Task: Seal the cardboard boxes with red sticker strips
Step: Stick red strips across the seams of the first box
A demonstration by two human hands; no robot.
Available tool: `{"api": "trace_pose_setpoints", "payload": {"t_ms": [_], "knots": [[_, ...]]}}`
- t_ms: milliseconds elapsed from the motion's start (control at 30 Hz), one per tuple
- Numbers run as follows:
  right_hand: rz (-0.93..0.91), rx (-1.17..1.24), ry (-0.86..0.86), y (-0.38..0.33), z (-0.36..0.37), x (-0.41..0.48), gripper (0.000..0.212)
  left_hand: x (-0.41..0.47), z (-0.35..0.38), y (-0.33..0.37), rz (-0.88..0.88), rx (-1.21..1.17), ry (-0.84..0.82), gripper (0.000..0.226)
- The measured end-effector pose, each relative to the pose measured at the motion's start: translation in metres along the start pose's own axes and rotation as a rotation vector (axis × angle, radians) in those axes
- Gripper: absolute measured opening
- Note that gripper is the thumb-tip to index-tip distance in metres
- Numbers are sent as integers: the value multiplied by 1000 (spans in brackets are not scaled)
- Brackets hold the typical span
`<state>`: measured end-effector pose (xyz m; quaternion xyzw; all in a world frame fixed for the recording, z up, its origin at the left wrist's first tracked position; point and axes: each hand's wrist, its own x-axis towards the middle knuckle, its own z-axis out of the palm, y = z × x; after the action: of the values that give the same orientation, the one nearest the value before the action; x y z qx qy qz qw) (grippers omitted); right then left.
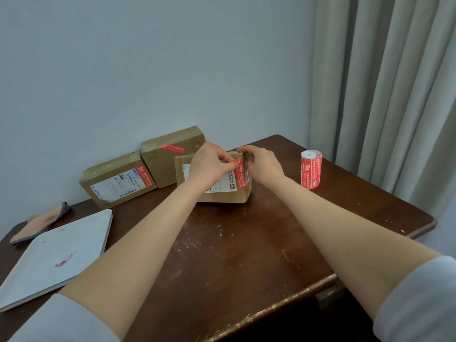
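- Three cardboard boxes sit on the dark brown counter [246,248], near the wall.
- The left box [116,181] leans at the back and already has a red strip on it, so it looks done.
- The back box [170,154] also has a red strip stuck on top, so it looks done too.
- The front box [222,193] is the one being worked on now, and it looks like the last one left.
- A red sticker strip [241,172] lies along the right end of the front box, over the edge of its white label.
- The left hand [209,166] rests on top of the front box, and its fingertips press down on the strip.
- The right hand [264,164] curls around the box's right end, just beside the strip, and holds the box steady.
- The strip sits right between the two hands, touching the left fingers.
- It probably still needs a good rub to stick flat.
- The sticker roll [311,170] stands upright on the counter, off to the right, well apart from the hands.
- A white board [56,255] lies flat on the left side of the counter.
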<state>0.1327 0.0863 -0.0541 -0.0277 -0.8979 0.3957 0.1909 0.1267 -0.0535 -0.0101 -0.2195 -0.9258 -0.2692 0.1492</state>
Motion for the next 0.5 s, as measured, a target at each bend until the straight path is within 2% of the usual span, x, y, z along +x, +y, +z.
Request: {"api": "trace_pose_setpoints", "payload": {"t_ms": [500], "knots": [[8, 10, 0, 1, 1, 1, 42, 7, -5, -3, -20, -12, -112, 15]]}}
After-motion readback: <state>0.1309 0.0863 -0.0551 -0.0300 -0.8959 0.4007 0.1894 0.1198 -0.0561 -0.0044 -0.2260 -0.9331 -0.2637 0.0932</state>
